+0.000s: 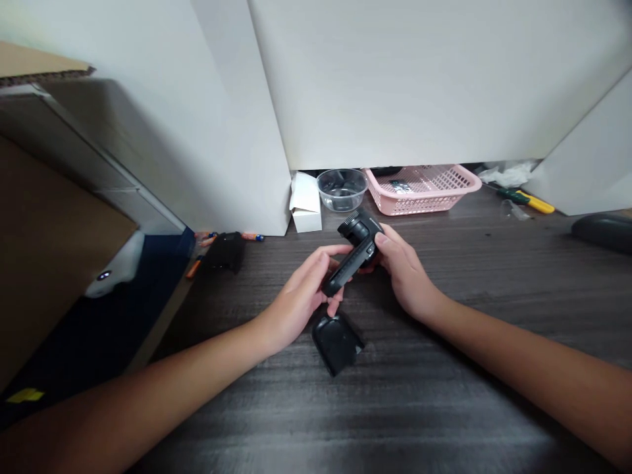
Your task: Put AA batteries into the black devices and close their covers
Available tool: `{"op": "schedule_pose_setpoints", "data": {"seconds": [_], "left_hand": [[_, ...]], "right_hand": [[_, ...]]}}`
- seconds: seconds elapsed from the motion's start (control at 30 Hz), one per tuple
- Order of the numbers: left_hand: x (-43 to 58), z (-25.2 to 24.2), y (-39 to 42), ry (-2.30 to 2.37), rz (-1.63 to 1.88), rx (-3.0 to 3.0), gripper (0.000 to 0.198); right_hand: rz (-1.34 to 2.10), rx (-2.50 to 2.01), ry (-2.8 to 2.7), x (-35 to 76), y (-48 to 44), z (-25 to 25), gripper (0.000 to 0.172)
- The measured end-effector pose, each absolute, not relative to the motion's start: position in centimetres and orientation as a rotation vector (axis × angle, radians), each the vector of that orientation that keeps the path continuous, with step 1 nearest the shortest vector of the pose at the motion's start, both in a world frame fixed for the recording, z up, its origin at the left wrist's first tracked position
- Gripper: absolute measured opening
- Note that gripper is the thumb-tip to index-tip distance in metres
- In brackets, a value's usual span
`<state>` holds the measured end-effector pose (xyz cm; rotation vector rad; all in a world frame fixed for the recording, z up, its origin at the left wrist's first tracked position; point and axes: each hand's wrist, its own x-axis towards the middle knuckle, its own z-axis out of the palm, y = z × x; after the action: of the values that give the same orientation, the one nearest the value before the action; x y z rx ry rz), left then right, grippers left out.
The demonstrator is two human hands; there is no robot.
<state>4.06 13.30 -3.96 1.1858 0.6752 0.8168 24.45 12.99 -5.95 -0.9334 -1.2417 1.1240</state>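
Both hands hold a black camera-like device [349, 264] tilted above the dark table, with a ridged round part at its top end. My left hand [309, 283] is closed around its lower left side, with some fingers hidden underneath. At its upper right side, my right hand [402, 266] grips it, the thumb lying on the edge near a small button. Just below the hands, a black plastic cover [337, 343] lies on the table, apart from the device.
Behind the hands stand a white box [306, 210], a clear round bowl [342, 191] and a pink basket [419, 201]. A yellow-handled tool [536, 201] lies at right. To the left are a black plastic part [224, 252], orange batteries [251, 237] and a cardboard box [59, 250].
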Motion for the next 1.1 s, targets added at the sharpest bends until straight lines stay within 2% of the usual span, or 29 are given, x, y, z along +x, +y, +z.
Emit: {"op": "schedule_pose_setpoints", "data": {"seconds": [0.13, 0.47, 0.77, 0.93, 1.1], "left_hand": [[3.7, -4.4, 12.9, 0.570, 0.864, 1.289, 0.064], [2.5, -3.8, 12.0, 0.659, 0.935, 1.856, 0.050], [2.4, -4.3, 12.4, 0.713, 0.959, 1.988, 0.050], [2.5, -4.4, 12.2, 0.724, 0.978, 1.946, 0.048], [2.6, -4.2, 12.6, 0.701, 0.887, 1.833, 0.053]], "right_hand": [[1.165, -0.913, -1.144, 24.5, 13.5, -6.1, 0.035], [1.653, -0.680, -0.854, 23.3, 12.8, -4.2, 0.042], [1.645, -0.644, -0.921, 23.5, 12.9, -4.6, 0.046], [1.612, -0.626, -0.918, 23.8, 12.9, -5.0, 0.041], [1.588, -0.667, -0.941, 23.8, 13.1, -5.2, 0.044]]}}
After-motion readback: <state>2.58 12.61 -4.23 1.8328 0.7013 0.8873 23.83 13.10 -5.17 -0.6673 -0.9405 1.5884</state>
